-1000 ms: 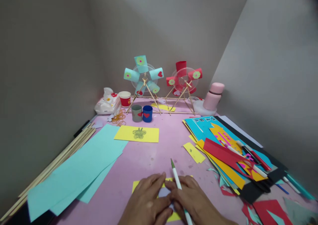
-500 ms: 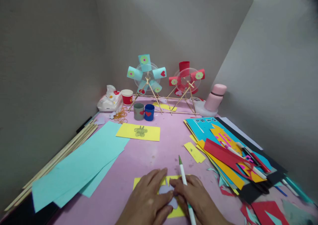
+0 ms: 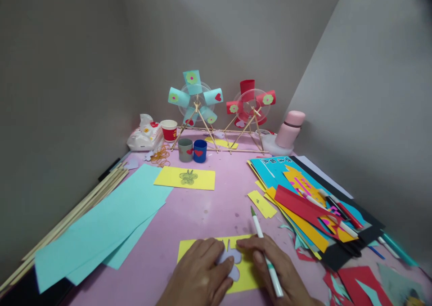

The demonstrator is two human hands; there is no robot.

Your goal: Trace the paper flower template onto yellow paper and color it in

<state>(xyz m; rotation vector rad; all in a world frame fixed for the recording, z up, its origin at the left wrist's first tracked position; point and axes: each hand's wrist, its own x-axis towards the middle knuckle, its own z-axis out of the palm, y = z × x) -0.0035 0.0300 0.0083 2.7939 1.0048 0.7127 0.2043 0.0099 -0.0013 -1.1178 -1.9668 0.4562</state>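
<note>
A lavender paper butterfly (image 3: 234,272) lies on a yellow sheet of paper (image 3: 248,281) at the near edge of the table. My left hand (image 3: 202,270) holds it down, with thumb and fingertips pressed on its left side; that part is hidden. In my right hand (image 3: 275,261) is a white marker (image 3: 259,229), its green tip tilted up and away from the paper. The right index finger reaches toward the butterfly's upper right wing. Farther back, another yellow sheet (image 3: 165,177) bears a green-drawn butterfly (image 3: 188,177).
Light blue sheets (image 3: 111,220) and wooden sticks (image 3: 84,207) lie left. Coloured papers (image 3: 270,171), pens and red scraps (image 3: 357,279) cover the right. At the back stand two stick-framed wheels (image 3: 197,103), small paper rings (image 3: 200,153), a paper cup (image 3: 168,130) and a pink bottle (image 3: 290,130).
My right hand has shifted right, and its index finger has stretched out. The marker has moved right and leans more to the left. More of the butterfly shows; my left hand stays on it.
</note>
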